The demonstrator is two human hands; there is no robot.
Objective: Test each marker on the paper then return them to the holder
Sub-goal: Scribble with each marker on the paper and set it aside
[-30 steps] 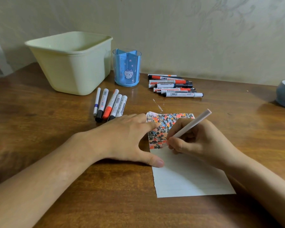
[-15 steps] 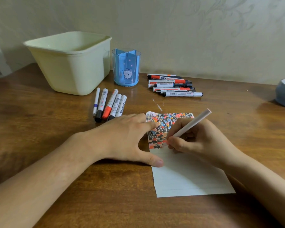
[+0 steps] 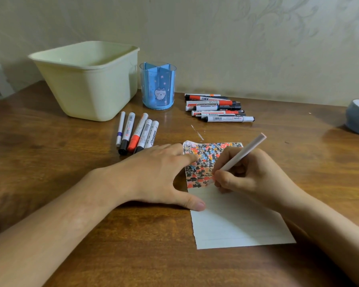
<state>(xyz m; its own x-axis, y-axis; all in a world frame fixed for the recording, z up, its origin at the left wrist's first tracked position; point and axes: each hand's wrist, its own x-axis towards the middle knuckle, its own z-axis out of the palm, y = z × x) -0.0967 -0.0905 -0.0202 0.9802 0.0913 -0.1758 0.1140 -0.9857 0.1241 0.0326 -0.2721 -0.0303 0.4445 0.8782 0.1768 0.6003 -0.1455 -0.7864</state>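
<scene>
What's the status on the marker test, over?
Left hand flat, pinning lined white paper. Right hand gripping white marker, tip on paper. Nothing blocking.

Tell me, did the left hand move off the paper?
No. The left hand stays flat on the scribbled white paper's left edge, just as near the blue plastic pen holder.

Wooden table [image 3: 50, 154]: paper [image 3: 236, 224], markers [image 3: 137, 133], holder [image 3: 158, 88].
</scene>
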